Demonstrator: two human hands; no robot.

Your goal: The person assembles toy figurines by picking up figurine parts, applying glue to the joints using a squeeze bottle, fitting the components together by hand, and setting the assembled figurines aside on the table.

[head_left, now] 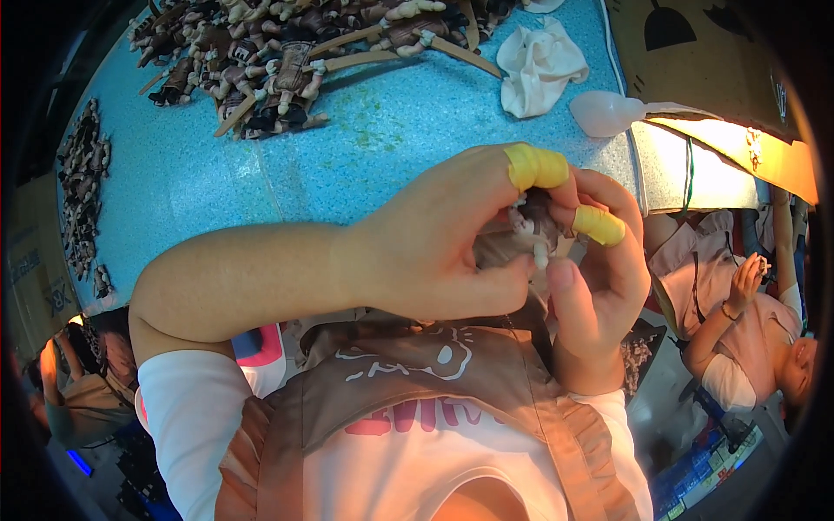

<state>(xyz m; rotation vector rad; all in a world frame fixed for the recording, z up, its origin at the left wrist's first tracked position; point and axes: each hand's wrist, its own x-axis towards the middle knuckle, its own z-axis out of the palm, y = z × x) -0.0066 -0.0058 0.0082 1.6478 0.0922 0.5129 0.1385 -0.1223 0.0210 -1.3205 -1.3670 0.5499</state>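
Note:
Between the fingertips of both hands is a small figurine (535, 227), with a dark top and pale and brownish parts. My left hand (443, 230) reaches across from the left and pinches it between thumb and forefinger, with yellow tape around a finger. From the other side my right hand (608, 282) closes on it too, its thumb near the figurine's lower end and yellow tape on one finger. The fingers hide part of the figurine. Both hands are just above the near edge of the blue speckled table (321, 174).
A heap of similar figurines (287, 74) with flat wooden sticks (356, 59) covers the far table. More figurines (82, 191) line the left edge. A crumpled white cloth (540, 68), a translucent white bulb (604, 113) and a cardboard box (695, 52) are at the right. A co-worker (738, 321) sits at the right.

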